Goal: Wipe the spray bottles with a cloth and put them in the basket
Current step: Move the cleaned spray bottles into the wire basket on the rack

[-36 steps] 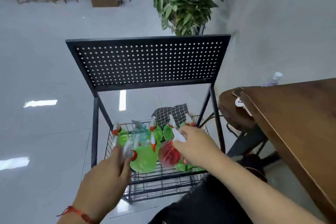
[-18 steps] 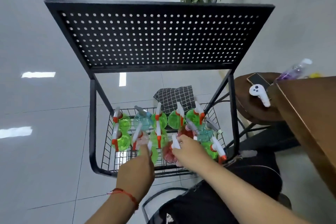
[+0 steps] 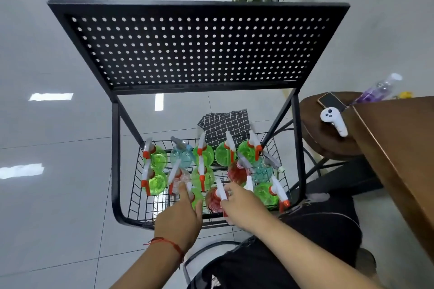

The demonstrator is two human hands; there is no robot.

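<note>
Black perforated shelf (image 3: 197, 47) overhangs a wire basket (image 3: 138, 197) packed with upright spray bottles (image 3: 158, 159), mostly green. A checked cloth (image 3: 225, 124) sits at the basket's far rim. The right hand (image 3: 244, 206) has its fingers curled round the red bottle (image 3: 213, 200) at its spray head, at the near edge. The left hand (image 3: 178, 216) lies against a green bottle (image 3: 196, 196) — whether it grips cannot be told.

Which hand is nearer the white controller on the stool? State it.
Right. The right hand holds the front red bottle, left of and below the white controller; the left hand lies farther left.
</note>
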